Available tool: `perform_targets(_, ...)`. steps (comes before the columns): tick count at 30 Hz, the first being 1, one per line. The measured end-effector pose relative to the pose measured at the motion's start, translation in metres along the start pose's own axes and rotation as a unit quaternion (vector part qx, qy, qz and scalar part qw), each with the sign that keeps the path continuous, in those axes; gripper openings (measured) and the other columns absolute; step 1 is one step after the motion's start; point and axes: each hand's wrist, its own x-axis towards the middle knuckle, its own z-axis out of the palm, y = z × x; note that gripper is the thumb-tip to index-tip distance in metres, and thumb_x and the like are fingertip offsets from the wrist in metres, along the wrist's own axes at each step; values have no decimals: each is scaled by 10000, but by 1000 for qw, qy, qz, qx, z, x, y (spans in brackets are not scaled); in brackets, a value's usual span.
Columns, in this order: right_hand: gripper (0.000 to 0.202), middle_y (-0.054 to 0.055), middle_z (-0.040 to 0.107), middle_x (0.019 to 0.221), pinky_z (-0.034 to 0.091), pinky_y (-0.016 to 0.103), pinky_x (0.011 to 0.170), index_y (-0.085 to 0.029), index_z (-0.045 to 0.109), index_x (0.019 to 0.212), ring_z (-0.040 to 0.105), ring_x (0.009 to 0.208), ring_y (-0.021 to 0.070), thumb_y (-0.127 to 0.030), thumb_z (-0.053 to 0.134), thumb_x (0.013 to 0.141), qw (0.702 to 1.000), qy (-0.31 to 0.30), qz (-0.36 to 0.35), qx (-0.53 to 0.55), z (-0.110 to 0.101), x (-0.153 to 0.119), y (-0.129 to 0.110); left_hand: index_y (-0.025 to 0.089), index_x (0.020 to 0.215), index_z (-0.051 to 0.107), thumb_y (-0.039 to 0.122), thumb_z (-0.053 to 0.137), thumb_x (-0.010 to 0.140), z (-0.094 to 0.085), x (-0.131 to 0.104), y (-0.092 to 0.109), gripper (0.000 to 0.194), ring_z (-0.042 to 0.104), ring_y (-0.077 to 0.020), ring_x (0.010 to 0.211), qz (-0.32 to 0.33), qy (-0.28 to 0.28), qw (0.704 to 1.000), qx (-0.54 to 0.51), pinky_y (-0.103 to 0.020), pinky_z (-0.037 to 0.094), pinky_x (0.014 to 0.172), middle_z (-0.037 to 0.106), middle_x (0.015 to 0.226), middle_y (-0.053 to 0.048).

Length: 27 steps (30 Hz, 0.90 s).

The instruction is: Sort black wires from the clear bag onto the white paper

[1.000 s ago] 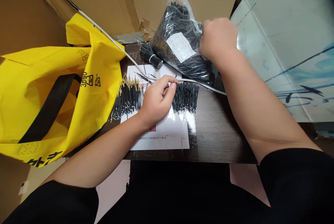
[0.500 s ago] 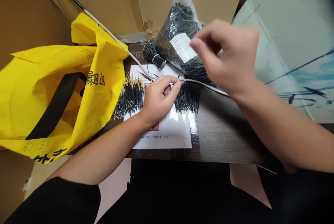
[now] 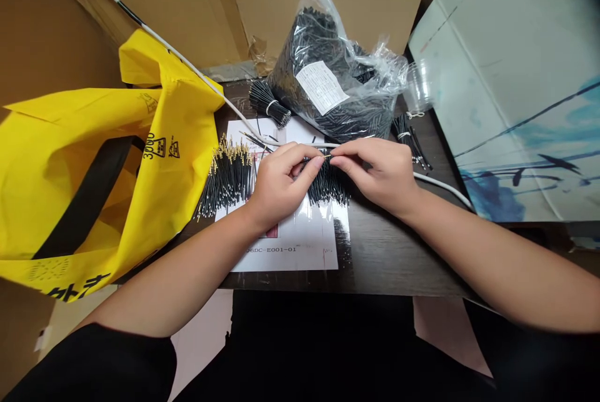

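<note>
Thumb and fingers of my left hand (image 3: 287, 184) pinch a thin wire with a gold-coloured tip (image 3: 327, 156) above the printed sheet. Facing it, my right hand (image 3: 377, 174) is closed, its fingertips at that tip; a small dark piece seems to show between them, too small to name. Left of my hands lies a pile of short black wires (image 3: 232, 170) with gold tips. More black wires (image 3: 323, 186) lie beneath my fingertips, silvery ends toward me. The white printed sheet (image 3: 309, 246) is under both piles.
Behind my hands stands a clear bag of black pieces (image 3: 323, 70), beside a tied bundle (image 3: 269, 102). Another bundle (image 3: 402, 130) and a plastic cup (image 3: 419, 86) are right. A white cable (image 3: 187, 64) crosses the table. A yellow bag (image 3: 182, 139) is left.
My right hand has come down and left from above the table to meet my left hand's fingertips. My left hand keeps its pinch. The view has shifted slightly.
</note>
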Motion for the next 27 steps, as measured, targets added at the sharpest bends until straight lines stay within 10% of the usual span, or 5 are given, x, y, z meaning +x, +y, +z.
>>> perform_targets(27,187,9,781,835,540,241,727,-183,748,910,721,730,125,-336,657,965,988,63,-141,23,7,2,9,184,879,737,269,640,952,-1,1,3,148,493,-104,600,33,-40,998,18,-253,410,609,533,629,28)
